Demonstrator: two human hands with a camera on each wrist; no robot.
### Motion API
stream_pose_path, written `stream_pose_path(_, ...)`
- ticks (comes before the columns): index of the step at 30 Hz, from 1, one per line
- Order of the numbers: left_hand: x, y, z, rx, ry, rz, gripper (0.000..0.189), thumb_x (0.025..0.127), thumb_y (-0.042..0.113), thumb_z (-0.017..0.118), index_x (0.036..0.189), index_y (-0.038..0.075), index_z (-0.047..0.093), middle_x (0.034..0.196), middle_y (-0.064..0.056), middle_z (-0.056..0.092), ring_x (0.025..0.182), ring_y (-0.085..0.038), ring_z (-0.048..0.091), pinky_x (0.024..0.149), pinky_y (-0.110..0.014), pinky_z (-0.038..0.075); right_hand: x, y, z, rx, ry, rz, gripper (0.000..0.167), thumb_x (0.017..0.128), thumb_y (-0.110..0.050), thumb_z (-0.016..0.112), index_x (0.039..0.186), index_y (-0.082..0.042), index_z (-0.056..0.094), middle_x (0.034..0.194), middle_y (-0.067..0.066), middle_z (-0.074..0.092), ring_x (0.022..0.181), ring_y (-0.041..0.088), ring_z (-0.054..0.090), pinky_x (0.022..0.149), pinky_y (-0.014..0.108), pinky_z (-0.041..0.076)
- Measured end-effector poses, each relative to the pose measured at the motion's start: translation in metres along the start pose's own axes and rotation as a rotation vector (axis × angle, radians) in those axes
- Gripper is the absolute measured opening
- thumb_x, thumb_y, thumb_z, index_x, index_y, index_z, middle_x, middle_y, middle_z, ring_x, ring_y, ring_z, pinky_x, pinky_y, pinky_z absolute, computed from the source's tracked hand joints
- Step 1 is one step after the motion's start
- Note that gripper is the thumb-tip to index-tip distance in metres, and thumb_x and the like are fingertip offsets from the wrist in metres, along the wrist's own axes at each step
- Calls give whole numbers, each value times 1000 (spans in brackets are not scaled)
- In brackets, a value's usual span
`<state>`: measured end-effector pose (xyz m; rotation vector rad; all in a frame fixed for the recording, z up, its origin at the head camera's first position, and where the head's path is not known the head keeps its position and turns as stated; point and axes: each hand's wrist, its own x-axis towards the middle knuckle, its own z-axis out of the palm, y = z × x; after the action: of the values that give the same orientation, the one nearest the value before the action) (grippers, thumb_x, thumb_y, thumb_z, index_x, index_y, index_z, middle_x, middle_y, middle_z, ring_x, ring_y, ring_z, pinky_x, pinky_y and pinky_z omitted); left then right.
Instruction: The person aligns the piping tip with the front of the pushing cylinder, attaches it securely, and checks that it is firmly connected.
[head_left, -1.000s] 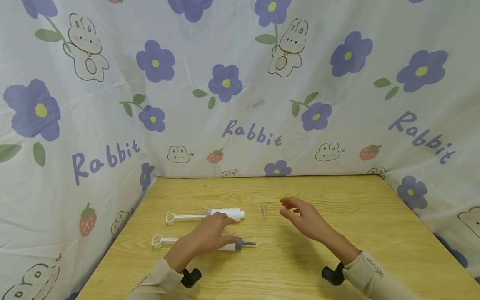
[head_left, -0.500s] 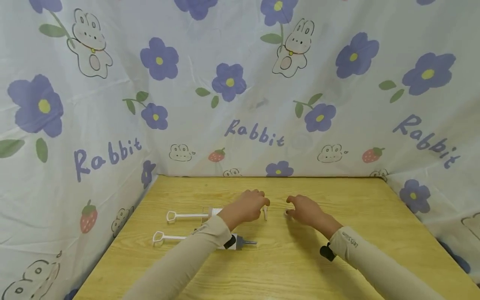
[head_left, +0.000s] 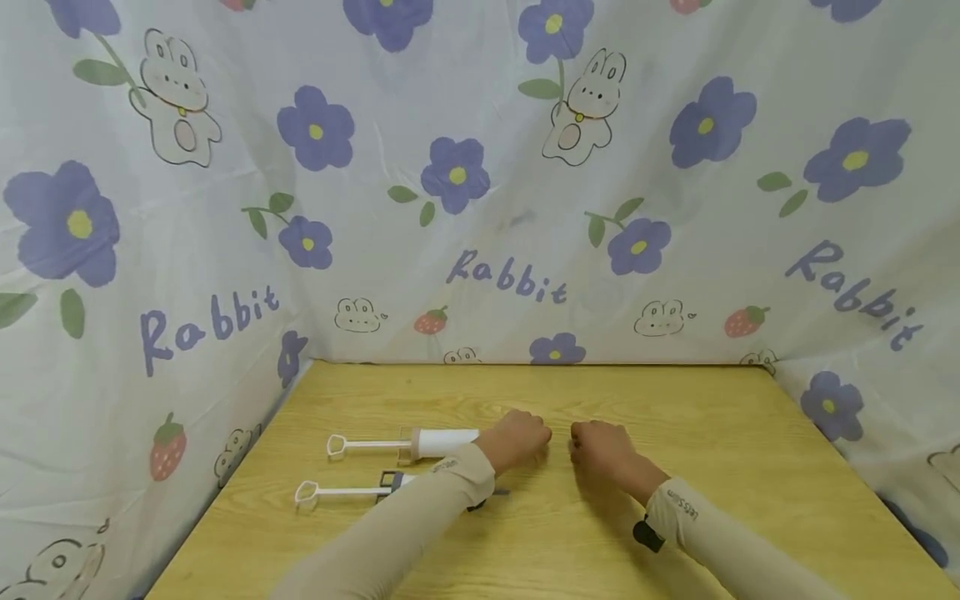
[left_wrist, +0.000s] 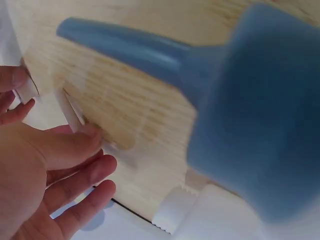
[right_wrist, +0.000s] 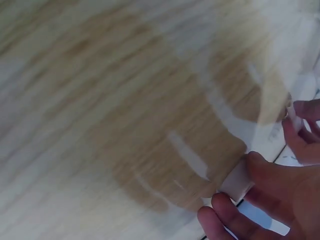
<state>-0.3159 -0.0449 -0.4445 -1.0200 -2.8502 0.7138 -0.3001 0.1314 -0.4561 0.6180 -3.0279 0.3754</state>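
Far white tube (head_left: 442, 443) & near tube (head_left: 397, 483) lie side by side on desk (head_left: 675, 400), pull handles (head_left: 337, 446) to the left. Walls opaque, so can't tell contents of either.

L hand (head_left: 516, 439) is just past far tube's end, fingers pinching a slim pale nozzle (left_wrist: 71, 112). R hand (head_left: 603, 450) nearby, hands apart, its fingers gripping a short pale cap (right_wrist: 237, 180).

Head view: hands hide both small pcs; only wrist cams show 'em. L wrist cam also gets near tube's blue-grey tip (left_wrist: 255, 115) close up, mostly behind the L sleeve (head_left: 397, 533) in head view, plus a ridged white neck (left_wrist: 172, 207). R wrist cam: mostly blurry wood grain, L hand at edge. Handles & full rabbit/flower cloth (head_left: 502, 217) = head view only.
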Motion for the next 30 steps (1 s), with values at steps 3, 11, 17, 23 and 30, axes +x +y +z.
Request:
stream_pose_path(3, -1, -8, -7, -37, -3, -12, 17, 99, 37, 70, 108, 24, 74, 102, 5, 73, 89, -12, 69, 77, -27, 59, 0, 3, -6, 25, 1, 8, 5, 95, -13, 71, 93, -8, 70, 86, 7, 72, 72, 21, 65, 66, 44, 55)
stream_pose_path(11, -32, -44, -38, -394, 100, -96, 12, 102, 15, 65, 112, 16, 71, 105, 0, 70, 91, -17, 69, 74, -32, 57, -5, 1, -38, 385, 34, -8, 34, 104, -24, 62, 128, 0, 66, 101, 12, 76, 77, 20, 69, 67, 36, 55)
stream_pose_path(17, -82, -55, -52, -780, 418, -144, 20, 104, 14, 63, 121, 8, 72, 103, -6, 69, 87, -19, 67, 77, -36, 57, -30, -3, -71, 685, 128, -76, 42, 108, -32, 56, 142, -7, 58, 117, 11, 74, 107, 27, 72, 94, 51, 57)
stream_pose_path(23, -117, -53, -58, -904, 603, -224, 19, 100, 18, 70, 115, 7, 71, 93, -2, 74, 84, -15, 70, 76, -33, 58, -47, -8, -81, 818, 155, -142, 41, 108, -25, 56, 144, -6, 55, 116, 14, 73, 109, 26, 71, 102, 50, 55)
stream_pose_path(30, -123, -49, -58, -898, 621, -214, 18, 99, 18, 70, 113, 6, 72, 91, -2, 74, 82, -15, 71, 74, -32, 58, -48, -12, -71, 841, 153, -155, 40, 107, -22, 58, 143, -3, 56, 119, 17, 72, 110, 28, 71, 100, 43, 56)
